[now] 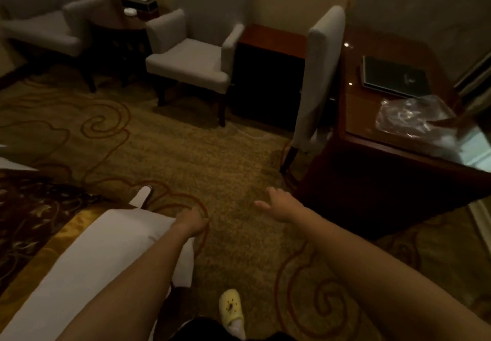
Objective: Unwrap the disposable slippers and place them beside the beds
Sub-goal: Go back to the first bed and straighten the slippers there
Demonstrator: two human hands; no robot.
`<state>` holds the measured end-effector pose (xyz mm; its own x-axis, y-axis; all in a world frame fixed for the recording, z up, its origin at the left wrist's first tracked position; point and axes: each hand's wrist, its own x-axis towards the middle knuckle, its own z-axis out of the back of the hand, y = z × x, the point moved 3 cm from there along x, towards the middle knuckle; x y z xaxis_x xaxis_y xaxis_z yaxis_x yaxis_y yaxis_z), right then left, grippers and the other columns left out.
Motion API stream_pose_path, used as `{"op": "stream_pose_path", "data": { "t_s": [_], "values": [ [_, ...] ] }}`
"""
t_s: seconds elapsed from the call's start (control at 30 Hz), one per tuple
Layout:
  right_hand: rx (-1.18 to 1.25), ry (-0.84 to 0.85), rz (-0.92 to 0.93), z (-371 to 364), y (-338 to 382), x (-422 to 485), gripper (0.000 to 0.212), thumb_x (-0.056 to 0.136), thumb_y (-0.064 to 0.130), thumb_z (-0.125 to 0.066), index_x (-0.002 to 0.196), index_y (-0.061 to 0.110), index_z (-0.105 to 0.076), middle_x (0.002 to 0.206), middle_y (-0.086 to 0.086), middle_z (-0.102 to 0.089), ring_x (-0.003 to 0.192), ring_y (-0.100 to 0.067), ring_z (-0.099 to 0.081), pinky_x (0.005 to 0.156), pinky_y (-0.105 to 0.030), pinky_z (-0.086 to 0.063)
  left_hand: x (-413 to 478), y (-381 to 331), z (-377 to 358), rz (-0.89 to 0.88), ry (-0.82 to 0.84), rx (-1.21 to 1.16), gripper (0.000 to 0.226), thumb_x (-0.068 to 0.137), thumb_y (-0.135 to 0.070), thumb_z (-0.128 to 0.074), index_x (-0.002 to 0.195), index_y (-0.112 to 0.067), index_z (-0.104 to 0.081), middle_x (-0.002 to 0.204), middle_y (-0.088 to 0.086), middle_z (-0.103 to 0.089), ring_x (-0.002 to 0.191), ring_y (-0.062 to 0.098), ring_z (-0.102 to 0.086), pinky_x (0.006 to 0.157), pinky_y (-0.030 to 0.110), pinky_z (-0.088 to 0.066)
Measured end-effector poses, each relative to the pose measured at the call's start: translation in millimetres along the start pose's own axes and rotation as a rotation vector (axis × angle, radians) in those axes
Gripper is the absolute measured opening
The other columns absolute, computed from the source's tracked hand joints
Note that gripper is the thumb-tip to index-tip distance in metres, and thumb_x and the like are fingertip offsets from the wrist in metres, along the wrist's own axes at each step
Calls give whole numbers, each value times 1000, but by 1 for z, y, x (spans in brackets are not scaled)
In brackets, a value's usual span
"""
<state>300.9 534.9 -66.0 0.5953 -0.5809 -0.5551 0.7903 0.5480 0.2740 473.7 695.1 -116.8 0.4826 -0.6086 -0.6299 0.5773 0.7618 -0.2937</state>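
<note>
Between pairs: left hand (192, 222) curled, grip unclear; right hand (276, 206) spread, empty. Next: fetching wrapped slippers, far right desk (353, 117).

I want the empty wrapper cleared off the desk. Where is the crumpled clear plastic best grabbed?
Pinch a raised crease near the middle of the clear plastic wrapper, coming from above with the right hand. It lies loosely crumpled on the desk, so the folds stand up; flat edges would likely slip.

The single camera sits on my head, facing forward and down. My forearms enter from the bottom edge; the bed corner (127, 234) lies close at lower left, the armchair (191, 59) farther ahead.
</note>
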Motion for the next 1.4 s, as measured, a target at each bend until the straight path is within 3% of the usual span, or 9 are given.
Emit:
{"op": "stream_pose_path", "data": {
  "t_s": [0.37,0.77,1.17,1.4],
  "values": [
    [-46,103,96,64,39,172,69,93,53,-38,142,5,-28,147,-20,-34,133,-35,-36,108,-46,-36,109,-6,77,217,32,-151,67,95,-41,-43,148,-7,-20,154,19,-25,141,37,-25,115,44,-29],
    [-358,281,400,154,136,408,70,93,53,-37,142,4,-26,147,-20,-34,132,-35,-37,105,-42,-36,219,22,156,562,-92,-523,56,94,-39,-45,138,-6,-37,143,21,-41,129,38,-41,107,45,-39],
    [-603,370,751,149,341,536,66,94,49,-37,136,-1,-32,140,-25,-42,125,-39,-44,101,-42,-38,282,107,226,859,-173,-803,55,95,-39,-42,139,-8,-36,143,20,-40,131,37,-41,107,43,-39],
    [-736,435,895,140,480,597,65,94,49,-39,137,2,-33,140,-23,-42,126,-38,-43,102,-41,-38,327,181,284,978,-227,-991,59,96,-36,-43,146,-8,-27,152,19,-28,137,36,-33,112,41,-34]
  ]
}}
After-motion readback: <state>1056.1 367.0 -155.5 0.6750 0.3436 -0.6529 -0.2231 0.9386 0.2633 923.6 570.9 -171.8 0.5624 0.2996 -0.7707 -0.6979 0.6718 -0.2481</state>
